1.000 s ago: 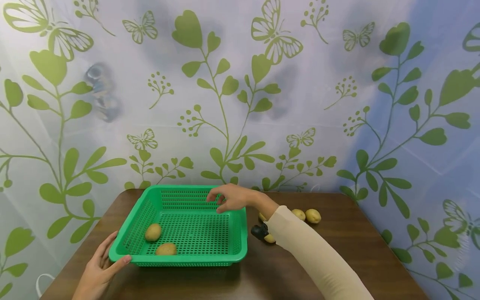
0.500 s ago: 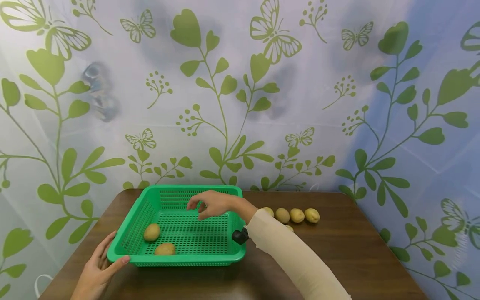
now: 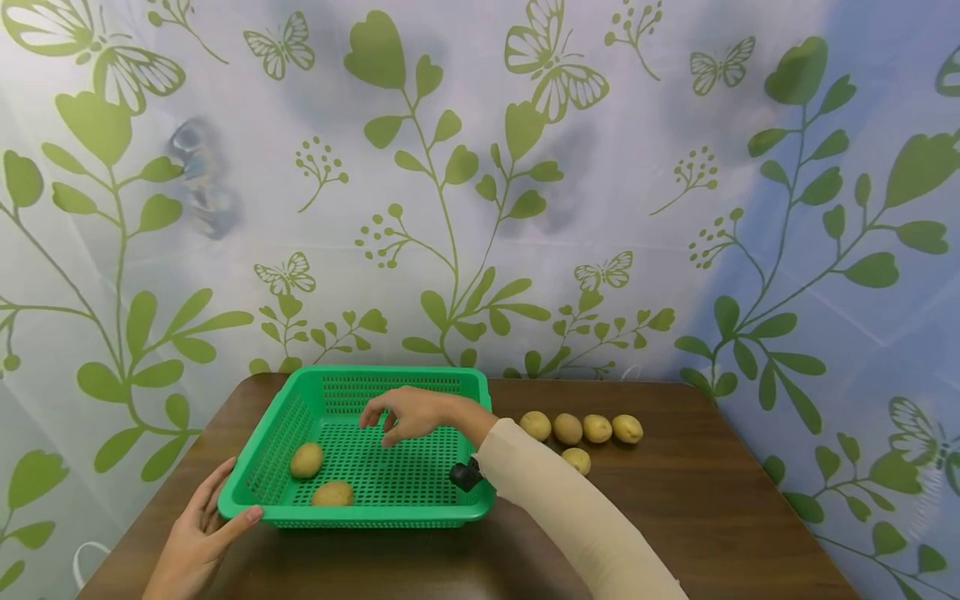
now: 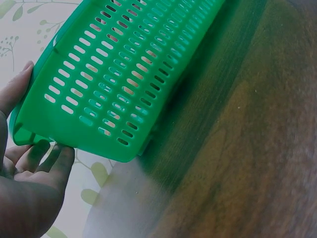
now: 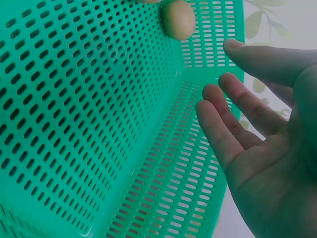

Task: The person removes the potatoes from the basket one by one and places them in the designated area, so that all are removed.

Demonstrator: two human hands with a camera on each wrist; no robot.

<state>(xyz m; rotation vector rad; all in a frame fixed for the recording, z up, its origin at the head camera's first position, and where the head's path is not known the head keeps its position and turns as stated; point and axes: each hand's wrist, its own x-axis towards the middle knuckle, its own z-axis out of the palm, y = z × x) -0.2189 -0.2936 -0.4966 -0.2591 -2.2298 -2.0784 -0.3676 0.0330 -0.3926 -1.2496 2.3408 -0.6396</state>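
Loosely bent, the fingers of the right hand (image 3: 412,414) hold nothing and hang over the slotted floor of the green plastic basket (image 3: 390,516), with the thumb apart from them. The left hand (image 3: 197,537) grips the basket at its near-left corner, thumb over the smooth rolled rim and fingers under its outer edge. Sloping walls pierced with rows of rounded slots enclose the right hand's space, leaving the wide mouth free above it; the gridded floor spreads between its fingertips and two matte, oval potatoes. One potato (image 3: 306,460) sits by the left wall, the other potato (image 3: 332,494) by the front wall, both left of the right hand and well apart from its fingers. A cream sleeve (image 3: 577,508) and a small black wrist device (image 3: 465,476) cross the basket's right rim. Beyond it, on the dark wood-grained table (image 3: 720,508), four potatoes (image 3: 597,428) form a row, with a fifth potato (image 3: 577,461) nearer the sleeve. A creased, leaf-and-butterfly-printed backdrop (image 3: 645,158) rises behind the table's far edge.
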